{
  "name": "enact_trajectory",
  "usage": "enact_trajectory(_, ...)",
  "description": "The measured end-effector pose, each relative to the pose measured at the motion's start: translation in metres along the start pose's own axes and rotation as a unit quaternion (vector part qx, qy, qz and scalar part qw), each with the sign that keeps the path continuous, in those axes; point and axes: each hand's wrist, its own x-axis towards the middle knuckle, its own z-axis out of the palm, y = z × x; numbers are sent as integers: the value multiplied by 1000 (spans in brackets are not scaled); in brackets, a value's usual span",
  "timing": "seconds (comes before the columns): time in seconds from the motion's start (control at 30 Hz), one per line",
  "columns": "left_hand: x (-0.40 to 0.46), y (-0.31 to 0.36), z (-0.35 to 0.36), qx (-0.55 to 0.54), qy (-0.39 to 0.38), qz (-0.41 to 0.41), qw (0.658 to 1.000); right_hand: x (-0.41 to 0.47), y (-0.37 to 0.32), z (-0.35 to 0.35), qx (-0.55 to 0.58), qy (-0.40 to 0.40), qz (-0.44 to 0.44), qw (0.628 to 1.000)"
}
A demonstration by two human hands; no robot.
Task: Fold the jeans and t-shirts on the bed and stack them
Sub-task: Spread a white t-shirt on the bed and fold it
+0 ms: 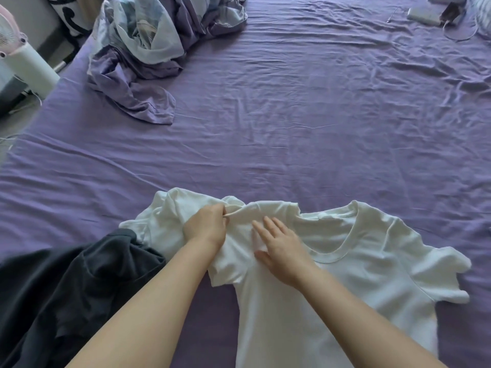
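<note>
1. Location: the white t-shirt lies face up on the purple bed sheet, collar away from the person; a dark garment lies just beside it.
2. Left hand: fingers curled, pinching the bunched sleeve fabric.
3. Right hand: fingers straight, pressing the shoulder flat.
4. Handling: judged light, soft, limp and quick to wrinkle.
5. Grip points: hold seams or hems; smooth each fold.

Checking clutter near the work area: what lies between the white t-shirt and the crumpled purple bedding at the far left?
In the head view, only bare, wrinkled purple bedsheet lies between the white t-shirt and the crumpled purple bedding.
</note>
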Motion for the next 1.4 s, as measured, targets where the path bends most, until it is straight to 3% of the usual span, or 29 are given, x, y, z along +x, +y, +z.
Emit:
enact_trajectory(0.1, -16, 0, 5, 145, 74, 44, 986, -26, 13, 9, -24, 37, 18, 999)
enact_trajectory(0.2, -37, 13, 18, 227, 215, 203, 928, -54, 22, 22, -45, 41, 40, 997)
enact_trajectory(0.27, -55, 26, 39, 179, 216, 367, 887, -68, 27, 32, -36, 43, 62, 997)
enact_trajectory(0.33, -74, 41, 65, 179, 134, 444, 867, -85, 30, 39, -35, 43, 85, 995)
enact_trajectory(0.37, -81, 46, 79, 195, 63, 432, 878, -94, 33, 41, -39, 47, 95, 994)
enact_trajectory(0.43, -89, 45, 99, 199, -121, 317, 920, -113, 45, 45, -59, 52, 122, 989)
enact_trajectory(0.47, -90, 41, 105, 205, -155, 269, 928, -125, 55, 48, -79, 56, 137, 986)
enact_trajectory(0.6, -85, 25, 106, 232, -144, 193, 942, -176, 96, 71, -55, 16, 268, 962)
enact_trajectory(0.67, -91, 22, 104, 247, -135, 181, 942, -195, 94, 75, -40, 12, 289, 956)
enact_trajectory(0.83, -158, 39, 135, 231, -119, 257, 931, -240, 73, 76, -57, 48, 216, 974)
enact_trajectory(1.03, -245, 66, 176, 165, -190, 342, 905, -302, 85, 104, -12, -1, 261, 965)
enact_trajectory(1.1, -263, 72, 183, 174, -201, 361, 894, -312, 78, 108, -1, 25, 248, 969)
enact_trajectory(1.17, -275, 80, 190, 181, -197, 351, 898, -316, 73, 111, 2, 48, 238, 970)
enact_trajectory(1.4, -314, 98, 202, 213, -176, 285, 918, -334, 56, 121, -59, -16, 177, 982)
